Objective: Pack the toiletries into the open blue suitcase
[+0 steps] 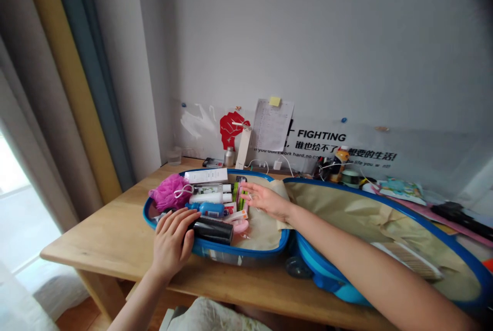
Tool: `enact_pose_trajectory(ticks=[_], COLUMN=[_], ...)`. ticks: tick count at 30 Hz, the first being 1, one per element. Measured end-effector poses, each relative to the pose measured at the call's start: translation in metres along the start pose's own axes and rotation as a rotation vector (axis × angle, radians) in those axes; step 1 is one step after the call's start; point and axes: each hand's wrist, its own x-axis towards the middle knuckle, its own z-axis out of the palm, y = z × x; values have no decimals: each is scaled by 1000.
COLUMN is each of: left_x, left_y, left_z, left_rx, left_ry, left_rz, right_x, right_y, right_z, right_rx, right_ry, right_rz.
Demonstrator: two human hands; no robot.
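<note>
An open suitcase with a blue rim (265,253) and beige lining lies on the desk, toiletries packed in its left half. My left hand (173,236) lies with fingers stretched over the near left rim, against a black cylinder (213,231). Above the contents, my right hand (265,200) is open, its fingertips beside a slim green-and-black package (236,190); whether they touch it I cannot tell. Left of that are a white box (206,176), a white bottle (206,198), a blue bottle (211,210) and a pink bath puff (169,192). A pink item (241,226) lies near the cylinder.
The suitcase's other half (339,202) opens to the right, holding a flat striped item (410,260). Behind stand a small silver jar (229,156), a clear cup (174,155) and an orange bottle (341,159). Wooden desk (100,233) extends left; curtains (77,64) hang beside it.
</note>
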Motion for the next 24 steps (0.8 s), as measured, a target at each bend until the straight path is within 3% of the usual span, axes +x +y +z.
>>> enact_pose_trajectory(ticks=[11,24], left_x=[-3,-2], left_y=[0,-1], left_z=[1,1], left_rx=[-4,-9], left_ry=[-17,-14], left_rz=[-30,-28], right_x=[-6,-11], right_y=[-11,-18], right_z=[10,23], right_rx=[-97,-510], right_ry=[-4,27], right_rz=[77,10])
